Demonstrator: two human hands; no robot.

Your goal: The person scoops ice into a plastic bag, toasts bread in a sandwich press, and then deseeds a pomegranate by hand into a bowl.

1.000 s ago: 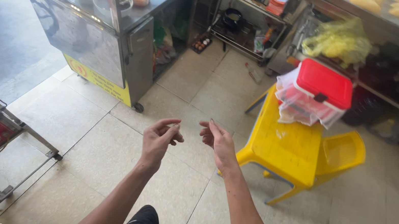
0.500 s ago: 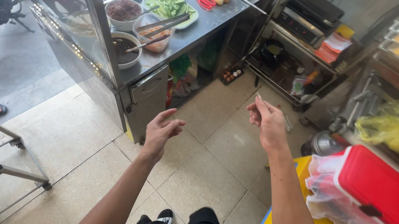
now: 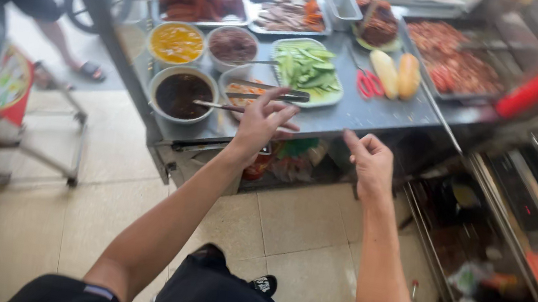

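My left hand (image 3: pixel 263 124) is raised with fingers spread and holds nothing; it hovers at the front edge of a steel counter (image 3: pixel 356 117), near metal tongs (image 3: pixel 270 91) and a bowl of dark sauce (image 3: pixel 181 94). My right hand (image 3: pixel 368 160) is loosely curled with the forefinger out, empty, just below the counter's edge. On the counter lie a plate of cucumber slices (image 3: pixel 307 69), two bread rolls (image 3: pixel 397 73) and red scissors (image 3: pixel 368 84).
Bowls of orange sauce (image 3: pixel 176 43) and brown paste (image 3: pixel 232 45), and trays of meat (image 3: pixel 454 58), fill the counter. A shelf rack (image 3: pixel 515 225) stands at the right. A person's leg in a sandal (image 3: pixel 67 52) is at the upper left. Tiled floor lies below.
The view has swung from the yellow chair and floor to the food counter. Both hands stay raised and empty, now close to the counter's front edge.
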